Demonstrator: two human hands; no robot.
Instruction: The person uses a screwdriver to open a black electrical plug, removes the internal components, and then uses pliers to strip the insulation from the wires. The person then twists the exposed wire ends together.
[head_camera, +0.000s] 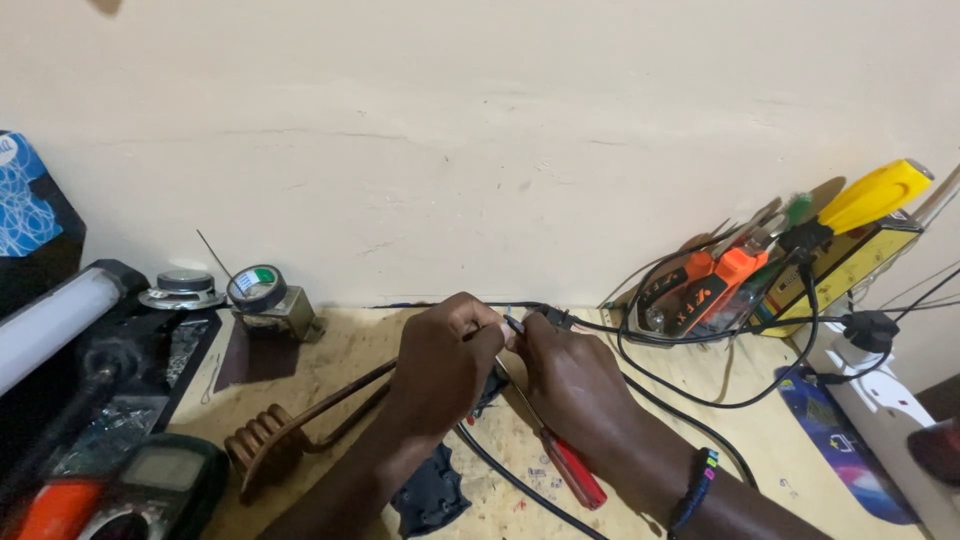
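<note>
My left hand (440, 365) and my right hand (570, 375) meet above the wooden bench (340, 345), fingertips pinched together on a black cable end (535, 315). A screwdriver with a red handle (572, 470) runs under my right hand, its shaft pointing up toward the fingertips; whether that hand grips it I cannot tell. A coiled copper heating element (265, 440) lies left of my left forearm, its long leads reaching under that hand. A black part (430, 495) lies between my forearms.
A tape roll (258, 287) and small speaker (184, 288) stand at the back left. A multimeter (150, 485) and white tube lamp (50, 315) sit at the left. At the right, a box (850, 265) holds pliers and a yellow-handled tool (875, 195). Black cables (700, 395) loop across the bench.
</note>
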